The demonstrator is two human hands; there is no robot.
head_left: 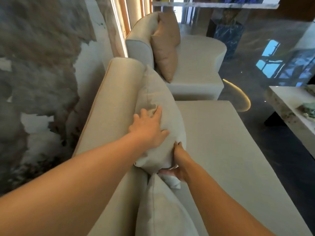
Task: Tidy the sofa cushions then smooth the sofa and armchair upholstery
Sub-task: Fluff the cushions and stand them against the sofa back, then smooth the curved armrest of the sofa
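A beige cushion (157, 99) leans upright against the backrest of the beige sofa (221, 150). My left hand (150, 128) lies flat on the cushion's upper edge, fingers spread and pressing into the fabric. My right hand (177, 169) grips the cushion's lower near corner, thumb up along its face. A second beige cushion (162, 213) stands just in front of me, touching the first. Beyond the sofa is the beige armchair (199, 65) with a tan cushion (166, 46) propped against its back.
A marble-patterned wall (42, 82) runs close behind the sofa on the left. A pale stone coffee table (286, 106) with greenish objects stands at the right. Dark glossy floor (272, 150) lies between sofa and table.
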